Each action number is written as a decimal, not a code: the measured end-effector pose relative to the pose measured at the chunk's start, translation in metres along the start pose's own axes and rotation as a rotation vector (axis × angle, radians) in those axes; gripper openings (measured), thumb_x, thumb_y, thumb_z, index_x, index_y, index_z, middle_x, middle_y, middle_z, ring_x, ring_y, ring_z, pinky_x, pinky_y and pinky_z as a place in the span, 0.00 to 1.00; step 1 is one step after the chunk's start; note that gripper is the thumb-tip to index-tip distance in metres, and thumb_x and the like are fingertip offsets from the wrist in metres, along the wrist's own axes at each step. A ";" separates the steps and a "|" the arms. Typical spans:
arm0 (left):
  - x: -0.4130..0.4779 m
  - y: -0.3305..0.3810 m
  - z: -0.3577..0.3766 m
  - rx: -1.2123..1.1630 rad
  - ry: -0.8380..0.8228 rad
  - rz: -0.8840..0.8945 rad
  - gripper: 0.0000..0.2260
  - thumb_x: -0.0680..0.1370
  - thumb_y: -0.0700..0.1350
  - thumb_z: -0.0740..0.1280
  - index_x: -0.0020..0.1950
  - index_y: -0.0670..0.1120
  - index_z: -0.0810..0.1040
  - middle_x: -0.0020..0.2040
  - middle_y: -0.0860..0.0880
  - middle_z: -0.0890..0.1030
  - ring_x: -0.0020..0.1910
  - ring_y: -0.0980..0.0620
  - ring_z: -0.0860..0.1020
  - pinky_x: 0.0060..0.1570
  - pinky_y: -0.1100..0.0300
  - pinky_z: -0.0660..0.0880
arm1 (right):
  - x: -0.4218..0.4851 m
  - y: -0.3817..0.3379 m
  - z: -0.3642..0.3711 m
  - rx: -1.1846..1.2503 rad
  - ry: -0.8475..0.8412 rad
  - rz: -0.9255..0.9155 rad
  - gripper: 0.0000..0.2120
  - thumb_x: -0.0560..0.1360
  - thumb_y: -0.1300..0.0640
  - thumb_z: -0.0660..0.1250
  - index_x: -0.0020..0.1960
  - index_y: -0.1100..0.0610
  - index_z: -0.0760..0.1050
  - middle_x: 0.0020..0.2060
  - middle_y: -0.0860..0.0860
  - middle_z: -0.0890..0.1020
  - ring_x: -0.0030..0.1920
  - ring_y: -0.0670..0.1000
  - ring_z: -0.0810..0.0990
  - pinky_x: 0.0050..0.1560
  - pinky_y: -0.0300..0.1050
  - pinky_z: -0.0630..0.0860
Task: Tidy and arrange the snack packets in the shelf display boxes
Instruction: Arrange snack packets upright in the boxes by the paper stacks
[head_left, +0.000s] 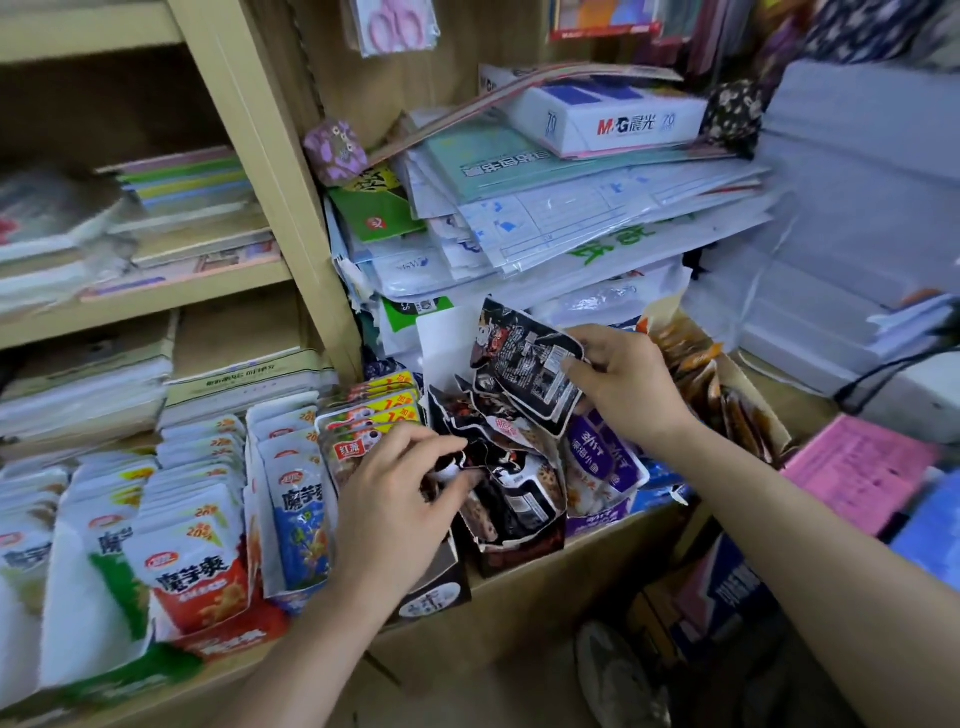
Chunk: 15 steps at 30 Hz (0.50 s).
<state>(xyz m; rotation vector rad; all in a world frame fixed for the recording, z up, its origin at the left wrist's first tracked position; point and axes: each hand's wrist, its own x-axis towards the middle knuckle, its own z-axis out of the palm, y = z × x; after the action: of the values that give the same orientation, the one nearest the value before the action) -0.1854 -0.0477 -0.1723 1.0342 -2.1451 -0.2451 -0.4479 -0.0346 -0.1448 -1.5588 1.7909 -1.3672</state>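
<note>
A dark display box (511, 553) on the shelf holds a jumble of black snack packets (519, 493). My right hand (623, 384) grips a small stack of black packets (524, 364), lifted above that box. My left hand (395, 493) reaches in from the left, and its thumb and fingers pinch the edge of a black packet (457, 460) in the jumble. Left of it stand rows of upright packets: yellow-topped ones (374, 410), blue ones (298, 493), red ones (200, 571). Purple packets (602, 462) and orange packets (696, 369) fill boxes to the right.
Stacks of paper, plastic folders and a white M&G paper ream (608, 122) pile up behind the boxes. A beige shelf post (275, 182) rises at left with notebooks (192, 208) beside it. Pink paper (862, 467) lies at right. Boxes and a shoe (613, 670) sit on the floor.
</note>
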 end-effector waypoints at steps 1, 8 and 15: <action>0.000 0.001 0.000 -0.035 0.005 -0.004 0.15 0.75 0.57 0.70 0.57 0.52 0.85 0.50 0.59 0.77 0.42 0.58 0.77 0.38 0.66 0.73 | 0.000 0.000 -0.001 0.021 -0.009 0.004 0.12 0.81 0.63 0.65 0.63 0.57 0.79 0.51 0.52 0.86 0.39 0.55 0.85 0.36 0.46 0.83; 0.006 0.010 -0.001 -0.386 0.082 -0.116 0.10 0.74 0.36 0.76 0.53 0.48 0.86 0.54 0.54 0.80 0.39 0.55 0.82 0.39 0.67 0.77 | -0.005 -0.001 0.000 -0.104 -0.212 -0.056 0.28 0.77 0.61 0.66 0.73 0.40 0.68 0.64 0.51 0.77 0.52 0.61 0.83 0.49 0.57 0.82; 0.004 0.015 -0.014 -0.437 -0.288 -0.015 0.21 0.73 0.47 0.73 0.65 0.57 0.80 0.67 0.59 0.72 0.61 0.53 0.77 0.59 0.68 0.71 | -0.011 -0.006 0.005 -0.173 -0.283 -0.113 0.28 0.78 0.61 0.67 0.74 0.42 0.69 0.66 0.40 0.77 0.48 0.50 0.81 0.53 0.41 0.78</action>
<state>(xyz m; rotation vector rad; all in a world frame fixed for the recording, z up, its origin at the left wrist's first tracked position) -0.1868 -0.0388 -0.1537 0.7937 -2.1928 -0.8733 -0.4370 -0.0259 -0.1455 -1.8649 1.7038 -0.9982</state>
